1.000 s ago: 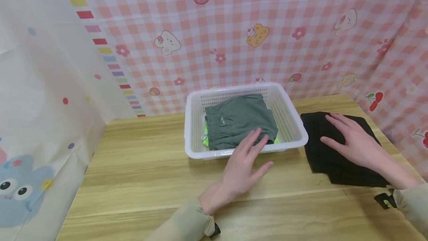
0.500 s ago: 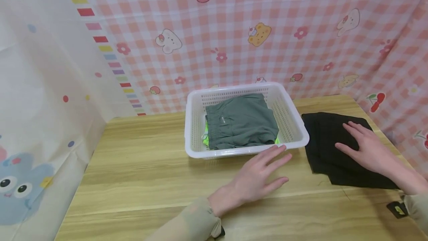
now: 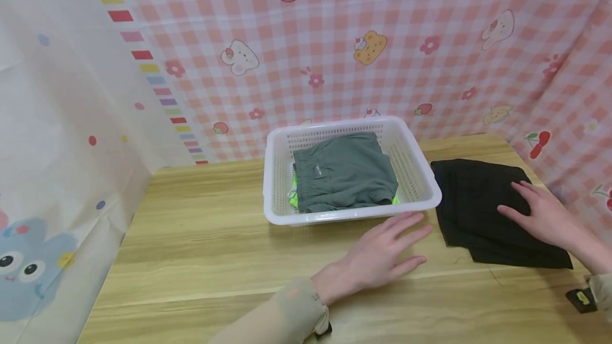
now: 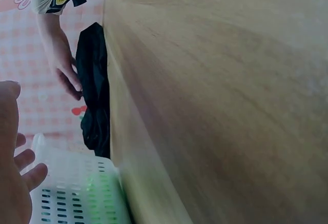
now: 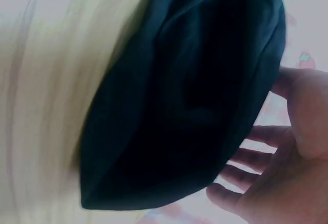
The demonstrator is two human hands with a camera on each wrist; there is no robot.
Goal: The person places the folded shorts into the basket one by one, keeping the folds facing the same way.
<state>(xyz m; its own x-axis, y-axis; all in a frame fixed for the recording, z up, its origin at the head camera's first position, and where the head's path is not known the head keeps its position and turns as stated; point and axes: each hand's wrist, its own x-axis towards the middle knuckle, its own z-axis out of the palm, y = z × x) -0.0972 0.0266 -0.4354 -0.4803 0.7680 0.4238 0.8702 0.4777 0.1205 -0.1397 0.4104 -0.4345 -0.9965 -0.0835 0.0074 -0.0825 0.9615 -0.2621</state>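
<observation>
One wood-grain counter (image 3: 191, 259), pink checked curtain (image 3: 296, 31) behind, white dotted curtain (image 3: 57, 94) at left. White basket (image 3: 334, 217) near back holds green garment (image 3: 346, 174); left hand (image 3: 375, 256) just in front, grip apart. Black cloth (image 3: 478, 211) lies right of basket, right hand (image 3: 547, 216) over it, grip apart, contact unclear.

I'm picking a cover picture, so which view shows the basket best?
The head view: it shows the basket from above, almost whole, with clothes inside. The left wrist view catches only part of it, cut off at the bottom edge; the right wrist view shows none of it.
</observation>
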